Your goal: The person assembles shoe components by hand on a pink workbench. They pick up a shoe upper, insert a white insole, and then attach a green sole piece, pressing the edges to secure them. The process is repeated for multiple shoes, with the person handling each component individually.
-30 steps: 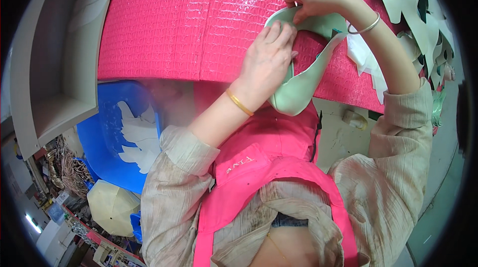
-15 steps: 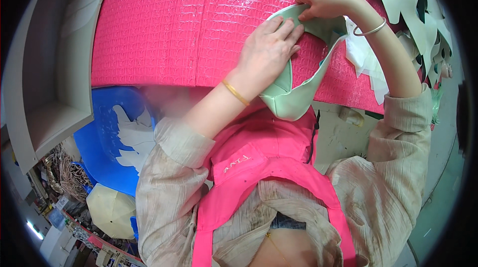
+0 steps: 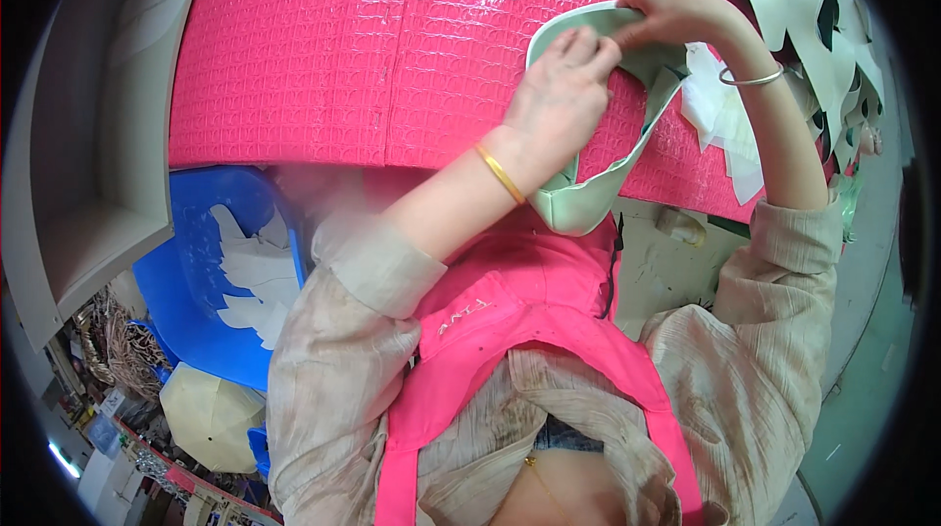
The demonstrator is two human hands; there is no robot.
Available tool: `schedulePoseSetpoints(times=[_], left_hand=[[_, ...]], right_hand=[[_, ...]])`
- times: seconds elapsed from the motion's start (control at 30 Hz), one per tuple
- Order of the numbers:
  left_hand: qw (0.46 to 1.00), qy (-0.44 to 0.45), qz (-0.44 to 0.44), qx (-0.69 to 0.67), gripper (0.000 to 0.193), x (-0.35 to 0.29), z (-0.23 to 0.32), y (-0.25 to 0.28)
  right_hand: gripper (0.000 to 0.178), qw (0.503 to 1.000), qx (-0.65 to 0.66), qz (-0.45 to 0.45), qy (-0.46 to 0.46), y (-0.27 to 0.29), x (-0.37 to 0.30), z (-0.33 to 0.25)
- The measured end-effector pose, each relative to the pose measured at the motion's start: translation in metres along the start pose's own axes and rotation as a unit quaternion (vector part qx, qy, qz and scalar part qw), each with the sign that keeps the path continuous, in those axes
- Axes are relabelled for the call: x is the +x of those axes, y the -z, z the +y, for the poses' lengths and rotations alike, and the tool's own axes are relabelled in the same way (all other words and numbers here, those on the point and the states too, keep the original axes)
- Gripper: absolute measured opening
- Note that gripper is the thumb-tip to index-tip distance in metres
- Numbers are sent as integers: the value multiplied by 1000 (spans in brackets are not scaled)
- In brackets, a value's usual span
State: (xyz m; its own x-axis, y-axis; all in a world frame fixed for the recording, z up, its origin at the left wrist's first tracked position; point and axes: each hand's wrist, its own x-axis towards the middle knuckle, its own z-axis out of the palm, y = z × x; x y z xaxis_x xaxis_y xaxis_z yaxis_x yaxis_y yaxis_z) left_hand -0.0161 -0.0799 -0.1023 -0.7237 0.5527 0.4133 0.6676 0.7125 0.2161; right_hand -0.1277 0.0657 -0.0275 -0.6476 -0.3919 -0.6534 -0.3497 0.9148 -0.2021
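Observation:
A pale mint-green shoe upper [image 3: 580,204] is tilted over the front edge of the pink table, its toe end towards me and its opening facing up. My right hand [image 3: 678,14] pinches its far rim between thumb and fingers. Inside the opening, my left hand [image 3: 563,95] has its fingers bunched together near the right thumb, by the lining. Whatever those fingertips hold, if anything, is hidden. Thin white sheets [image 3: 720,114] lie just right of the upper.
Pink textured covering spans the table [image 3: 294,65]. Pale cut pieces [image 3: 809,11] are heaped at the far right. On the left stand a grey open box [image 3: 108,202] and a blue chair [image 3: 181,261] with white scraps [image 3: 260,266]. A cream umbrella-like thing [image 3: 211,418] is below.
My left fingers, spread flat on the lining before, are now bunched and further right, close to the right thumb. My right hand has shifted slightly right along the rim.

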Motion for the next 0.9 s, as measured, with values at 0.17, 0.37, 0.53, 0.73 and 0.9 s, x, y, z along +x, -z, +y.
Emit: schedulePoseSetpoints(times=[0.17, 0.37, 0.53, 0.73, 0.9], left_hand=[[987, 12, 38, -154, 25, -3, -8, -4], [859, -126, -353, -349, 23, -6, 26, 55], [966, -13, -6, -259, 20, -4, 87, 28], [993, 77, 19, -91, 43, -42, 23, 23], [966, 130, -12, -221, 26, -44, 7, 29]], right_hand=[[36, 985, 162, 54, 3, -18, 2, 31], [31, 984, 146, 83, 63, -13, -5, 8], [29, 978, -110, 79, 159, -6, 6, -53], [36, 994, 4, -99, 48, 32, -29, -57], [30, 981, -95, 31, 168, 4, -23, -50]])
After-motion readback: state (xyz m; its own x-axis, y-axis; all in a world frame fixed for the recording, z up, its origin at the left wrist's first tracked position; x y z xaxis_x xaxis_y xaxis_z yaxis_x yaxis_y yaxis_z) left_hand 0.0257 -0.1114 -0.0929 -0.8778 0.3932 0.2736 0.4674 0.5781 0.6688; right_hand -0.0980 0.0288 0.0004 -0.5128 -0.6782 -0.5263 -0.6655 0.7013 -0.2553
